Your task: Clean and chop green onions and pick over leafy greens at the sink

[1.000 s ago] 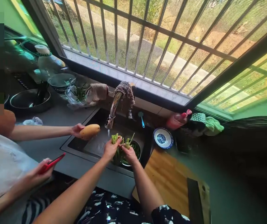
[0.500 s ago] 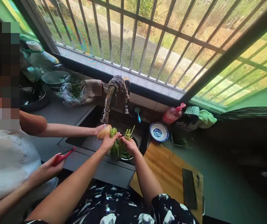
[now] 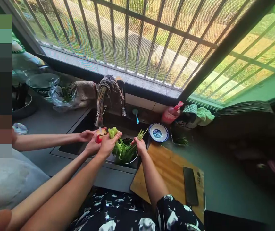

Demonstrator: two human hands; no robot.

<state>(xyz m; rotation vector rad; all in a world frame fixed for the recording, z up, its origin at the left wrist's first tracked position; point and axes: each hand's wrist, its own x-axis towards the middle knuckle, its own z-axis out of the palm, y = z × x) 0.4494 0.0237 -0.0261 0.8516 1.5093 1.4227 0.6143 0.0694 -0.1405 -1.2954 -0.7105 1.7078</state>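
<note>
Over the sink [image 3: 66, 148], my left hand [image 3: 108, 145] is closed around a thick bunch of leafy green stalks [image 3: 113, 132]. A few thinner green stems [image 3: 141, 134] are gripped in my right hand [image 3: 139, 144]. Leaves hang from both hands into a round bowl [image 3: 134, 159] in the sink, which holds more greens. Just left of my left hand, a co-worker's hands [image 3: 89, 141] hold a red peeler [image 3: 98, 138] against a potato [image 3: 101, 131] under the tap [image 3: 99, 118]. My left hand partly hides the co-worker's near hand.
Right of the sink lies a wooden cutting board [image 3: 161, 166] with a dark flat-bladed knife or sheath [image 3: 190, 186] on it. Behind it are a blue-rimmed plate [image 3: 158, 132] and a pink soap bottle [image 3: 171, 114]. The co-worker stands close on my left. A barred window runs behind.
My hands have moved apart, the right one shifting right with its stems. The co-worker's peeler hand has come up to the potato at the tap. The view has shifted slightly.
</note>
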